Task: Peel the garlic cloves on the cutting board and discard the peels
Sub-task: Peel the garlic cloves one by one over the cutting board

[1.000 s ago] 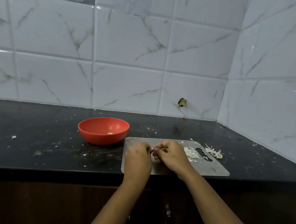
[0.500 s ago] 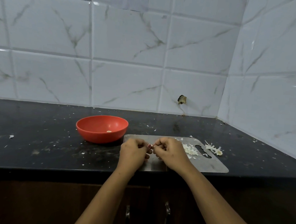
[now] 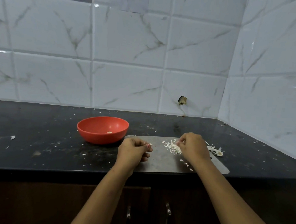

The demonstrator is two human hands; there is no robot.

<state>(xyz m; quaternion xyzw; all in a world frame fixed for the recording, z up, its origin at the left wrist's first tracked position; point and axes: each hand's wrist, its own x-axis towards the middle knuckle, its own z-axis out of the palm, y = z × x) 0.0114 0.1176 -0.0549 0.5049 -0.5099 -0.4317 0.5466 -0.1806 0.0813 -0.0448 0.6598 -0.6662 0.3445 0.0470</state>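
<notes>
My left hand (image 3: pixel 134 150) pinches the tiny clove (image 3: pixel 149 145) over the board (image 3: pixel 160 161), left half. My right hand (image 3: pixel 193 147) is curled at the peel pile (image 3: pixel 173 147). Holding a flake? Can't tell. Clove's light, probably slick once bare, so I'd grip its ends.

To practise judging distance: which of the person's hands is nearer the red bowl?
Left. The left hand, pinching a garlic clove, sits just right of the red bowl; the right hand is farther right, at the peel pile.
</notes>
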